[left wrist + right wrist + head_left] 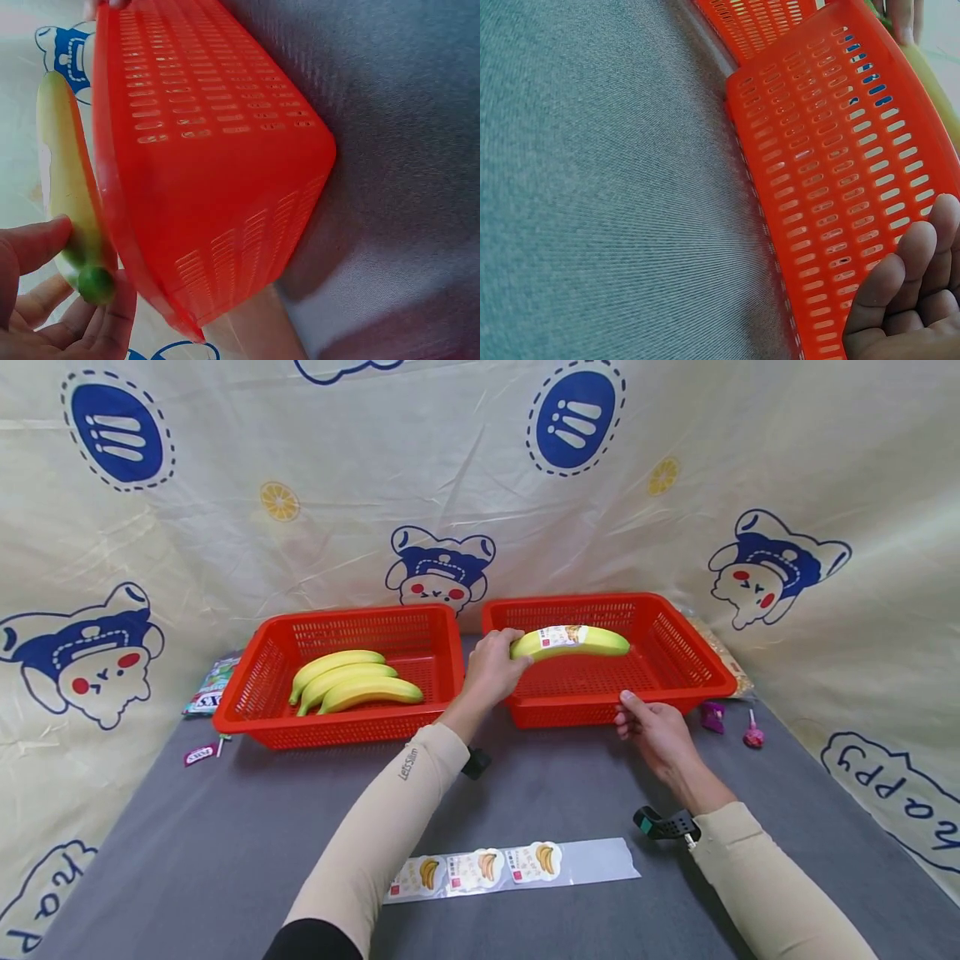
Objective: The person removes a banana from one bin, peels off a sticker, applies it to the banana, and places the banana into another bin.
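My left hand [493, 667] grips a yellow banana [600, 642] by one end, with the thumb on one side and fingers on the other. A white label with a picture sits on the banana's side. In the head view it hangs over the right red basket [697, 683]; the left wrist view shows its green tip [96, 285] by the thumb. My right hand [654, 727] is at that basket's front rim, fingers loosely curled before the slotted wall [840, 172], nothing seen between them.
Several bananas [367, 693] lie in the left red basket [352, 735]. A sticker strip [600, 860] with banana labels lies on the grey table [225, 843] in front. Sweets flank the baskets: a purple wrapper [712, 717], a lollipop [753, 732], a small packet [200, 755] and a snack bag [213, 687].
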`<state>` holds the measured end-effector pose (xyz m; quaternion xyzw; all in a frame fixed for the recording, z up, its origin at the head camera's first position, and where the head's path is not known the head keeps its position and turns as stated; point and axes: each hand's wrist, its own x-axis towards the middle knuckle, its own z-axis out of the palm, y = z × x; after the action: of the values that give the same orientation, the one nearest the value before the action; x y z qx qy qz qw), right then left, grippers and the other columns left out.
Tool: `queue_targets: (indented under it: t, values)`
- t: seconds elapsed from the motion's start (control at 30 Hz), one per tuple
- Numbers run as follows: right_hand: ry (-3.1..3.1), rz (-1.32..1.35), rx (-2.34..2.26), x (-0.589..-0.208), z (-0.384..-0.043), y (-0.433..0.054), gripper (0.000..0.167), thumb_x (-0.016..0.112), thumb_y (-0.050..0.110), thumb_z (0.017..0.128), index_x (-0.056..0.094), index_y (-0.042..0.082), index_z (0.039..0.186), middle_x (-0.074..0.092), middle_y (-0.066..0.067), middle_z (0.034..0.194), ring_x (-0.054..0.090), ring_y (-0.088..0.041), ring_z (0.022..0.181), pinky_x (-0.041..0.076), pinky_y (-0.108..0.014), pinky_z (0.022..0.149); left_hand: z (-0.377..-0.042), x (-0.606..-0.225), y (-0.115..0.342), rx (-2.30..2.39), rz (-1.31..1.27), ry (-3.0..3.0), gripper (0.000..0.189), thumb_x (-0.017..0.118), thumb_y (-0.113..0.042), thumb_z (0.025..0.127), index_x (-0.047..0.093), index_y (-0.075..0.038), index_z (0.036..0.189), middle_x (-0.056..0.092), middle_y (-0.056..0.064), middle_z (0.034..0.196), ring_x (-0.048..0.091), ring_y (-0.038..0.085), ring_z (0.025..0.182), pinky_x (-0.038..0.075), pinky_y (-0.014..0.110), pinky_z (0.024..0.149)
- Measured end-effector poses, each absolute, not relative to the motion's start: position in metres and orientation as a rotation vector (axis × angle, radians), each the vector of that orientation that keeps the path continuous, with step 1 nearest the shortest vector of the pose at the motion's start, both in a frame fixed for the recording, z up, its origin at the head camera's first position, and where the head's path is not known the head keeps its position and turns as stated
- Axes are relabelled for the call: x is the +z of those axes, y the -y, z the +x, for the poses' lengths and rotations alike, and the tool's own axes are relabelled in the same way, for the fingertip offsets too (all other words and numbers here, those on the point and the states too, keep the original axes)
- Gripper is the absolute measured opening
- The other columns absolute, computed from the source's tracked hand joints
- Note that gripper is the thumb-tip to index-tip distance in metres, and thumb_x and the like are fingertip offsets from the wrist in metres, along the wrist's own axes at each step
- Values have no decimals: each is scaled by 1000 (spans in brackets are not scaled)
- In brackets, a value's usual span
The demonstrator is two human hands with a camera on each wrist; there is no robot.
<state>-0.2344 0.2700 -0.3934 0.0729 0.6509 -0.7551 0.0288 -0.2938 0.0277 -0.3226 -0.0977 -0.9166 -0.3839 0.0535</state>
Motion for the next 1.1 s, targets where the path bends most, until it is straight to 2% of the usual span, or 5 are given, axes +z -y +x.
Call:
queue_targets:
  t: [0.43, 0.77, 0.93, 1.1]
  values:
    - [-2039, 211, -2312, -394, -234, -270, 26, 60, 34, 90, 70, 14, 76, 67, 6, 69, 58, -7, 62, 51, -20, 65, -307, -334, -52, -1023, -255, 2905, 47, 67, -22, 86, 56, -14, 131, 60, 4, 119, 54, 17, 102, 47, 31, 88]
    - [-2029, 203, -2322, -394, -234, -269, 25, 61, 35, 90, 70, 16, 75, 66, 7, 68, 58, -7, 61, 50, -21, 65, -305, -340, -59, -628, -389, 2968, 25, 66, -22, 86, 66, -10, 108, 69, 3, 98, 60, 16, 85, 48, 29, 81]
    - [-2028, 201, -2326, -394, -234, -269, 25, 62, 35, 89, 70, 15, 75, 66, 7, 66, 58, -7, 61, 51, -21, 65, -304, -340, -60, -523, -468, 3007, 22, 65, -18, 86, 67, -10, 106, 69, 3, 96, 58, 15, 81, 48, 26, 76]
    - [-2035, 201, -2322, -394, -234, -270, 26, 60, 34, 90, 69, 14, 76, 66, 8, 66, 58, -6, 61, 50, -21, 65, -304, -338, -61, -450, -513, 3052, 23, 67, -22, 85, 66, -12, 106, 66, 1, 93, 56, 14, 80, 47, 25, 75]
